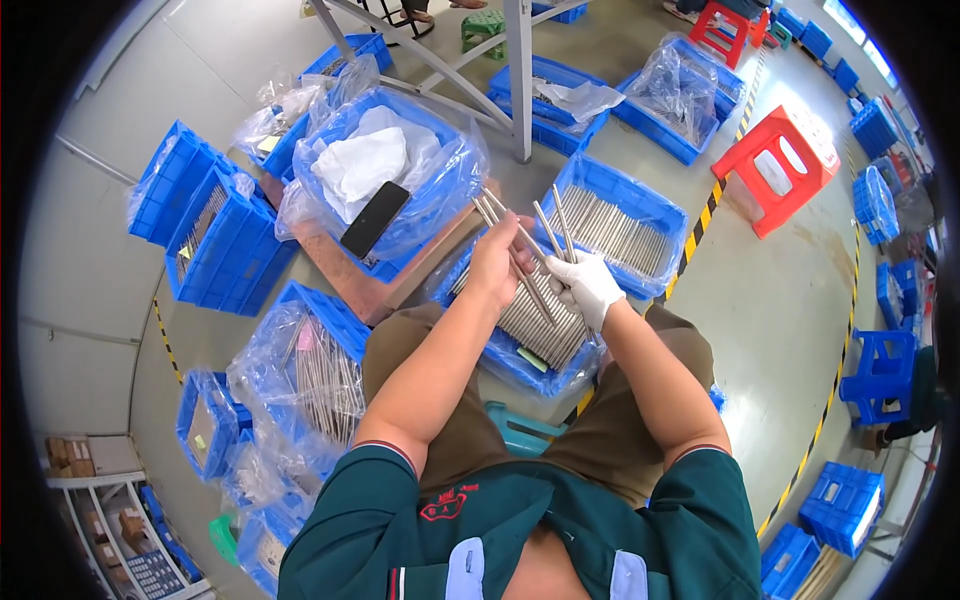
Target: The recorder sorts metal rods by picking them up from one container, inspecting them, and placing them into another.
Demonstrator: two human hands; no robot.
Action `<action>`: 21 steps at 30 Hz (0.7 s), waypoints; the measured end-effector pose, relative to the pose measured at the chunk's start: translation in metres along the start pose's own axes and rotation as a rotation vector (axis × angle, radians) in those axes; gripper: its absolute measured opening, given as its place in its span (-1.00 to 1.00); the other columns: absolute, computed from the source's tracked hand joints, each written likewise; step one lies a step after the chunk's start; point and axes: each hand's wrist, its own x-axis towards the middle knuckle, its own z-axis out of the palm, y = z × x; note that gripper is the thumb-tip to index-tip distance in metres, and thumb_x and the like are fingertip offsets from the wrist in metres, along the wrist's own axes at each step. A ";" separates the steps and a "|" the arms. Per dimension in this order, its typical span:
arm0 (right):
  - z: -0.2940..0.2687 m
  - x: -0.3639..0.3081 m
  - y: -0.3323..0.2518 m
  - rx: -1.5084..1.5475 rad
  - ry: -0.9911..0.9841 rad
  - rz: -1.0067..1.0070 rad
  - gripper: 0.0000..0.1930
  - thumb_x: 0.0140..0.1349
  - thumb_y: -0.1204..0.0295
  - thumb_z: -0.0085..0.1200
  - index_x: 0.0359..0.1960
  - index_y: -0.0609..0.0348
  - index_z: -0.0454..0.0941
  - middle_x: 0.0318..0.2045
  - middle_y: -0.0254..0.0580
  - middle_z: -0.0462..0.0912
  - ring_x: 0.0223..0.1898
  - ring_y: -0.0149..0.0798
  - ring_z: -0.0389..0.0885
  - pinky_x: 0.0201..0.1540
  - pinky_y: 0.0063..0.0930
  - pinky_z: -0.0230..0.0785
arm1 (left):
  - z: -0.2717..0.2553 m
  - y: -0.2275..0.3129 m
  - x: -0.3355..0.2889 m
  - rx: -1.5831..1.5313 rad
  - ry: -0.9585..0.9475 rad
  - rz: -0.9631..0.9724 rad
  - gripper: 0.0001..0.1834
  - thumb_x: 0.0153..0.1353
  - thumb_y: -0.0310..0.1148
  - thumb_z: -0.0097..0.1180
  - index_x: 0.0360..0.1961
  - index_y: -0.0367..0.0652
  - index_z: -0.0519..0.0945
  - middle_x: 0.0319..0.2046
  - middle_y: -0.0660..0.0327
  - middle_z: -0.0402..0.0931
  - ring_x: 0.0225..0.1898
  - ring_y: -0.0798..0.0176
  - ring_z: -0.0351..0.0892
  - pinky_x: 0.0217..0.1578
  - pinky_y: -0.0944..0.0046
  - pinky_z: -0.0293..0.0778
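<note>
My left hand (pixel 497 258), bare, is closed around a few slim metal rods (pixel 538 297) that slant down to the right. In my right hand (pixel 590 286), which wears a white glove, are a few more metal rods (pixel 565 222) pointing up and away. Both hands are close together above a plastic-lined blue bin (pixel 518 372) between my knees. Rows of similar rods (pixel 545 338) lie side by side in that bin, partly covered by my hands. Just beyond my right hand, another blue bin (pixel 672 222) holds a layer of rods (pixel 612 228).
Ahead to the left, a plastic-lined blue bin (pixel 440 120) holds white cloth (pixel 365 165) and a black phone (pixel 375 219). A grey metal frame leg (pixel 521 90) rises ahead. Stacked blue bins (pixel 225 235) stand left. A red stool (pixel 775 165) stands right, beyond striped floor tape (pixel 700 232).
</note>
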 end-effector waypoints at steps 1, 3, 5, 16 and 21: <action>0.000 -0.001 0.000 0.047 -0.013 0.000 -0.82 0.21 0.32 0.03 -0.41 0.17 0.47 -0.70 -0.38 0.38 -0.80 -0.53 0.22 -0.77 -0.63 0.00 | -0.001 -0.002 0.000 -0.041 -0.016 -0.015 -0.68 0.26 -0.13 -0.02 -0.27 -0.21 0.51 -0.62 0.36 0.29 -0.65 0.45 0.21 -0.63 0.38 0.21; 0.000 -0.002 0.000 0.097 -0.026 -0.001 -0.82 0.20 0.32 0.03 -0.41 0.17 0.46 -0.70 -0.38 0.36 -0.80 -0.52 0.21 -0.77 -0.63 -0.01 | -0.001 -0.001 0.000 -0.039 -0.043 -0.012 -0.69 0.26 -0.13 -0.01 -0.27 -0.20 0.51 -0.62 0.36 0.28 -0.65 0.46 0.21 -0.63 0.39 0.20; 0.000 -0.005 0.000 0.158 -0.077 0.026 -0.82 0.20 0.32 0.04 -0.41 0.17 0.46 -0.71 -0.39 0.34 -0.81 -0.52 0.18 -0.77 -0.62 -0.04 | -0.001 0.000 -0.002 -0.036 -0.071 -0.010 -0.70 0.25 -0.14 0.00 -0.27 -0.19 0.51 -0.62 0.36 0.28 -0.64 0.46 0.20 -0.63 0.40 0.19; 0.007 0.002 -0.001 -0.009 0.116 -0.294 -0.79 0.17 0.34 0.03 -0.54 0.19 0.43 -0.72 -0.40 0.36 -0.68 -0.50 0.28 -0.63 -0.57 0.14 | 0.023 -0.017 -0.022 0.352 -0.111 0.111 -0.76 0.30 -0.13 -0.06 -0.30 -0.06 0.47 -0.61 0.42 0.31 -0.68 0.55 0.19 -0.68 0.53 0.09; 0.003 -0.004 -0.014 0.100 0.022 -0.163 -0.76 0.21 0.30 0.02 -0.50 0.22 0.47 -0.69 -0.25 0.45 -0.69 -0.43 0.40 -0.63 -0.55 0.27 | 0.026 -0.014 -0.023 0.286 -0.071 0.068 -0.77 0.31 -0.18 -0.08 -0.36 -0.08 0.48 -0.63 0.42 0.31 -0.68 0.56 0.19 -0.68 0.54 0.08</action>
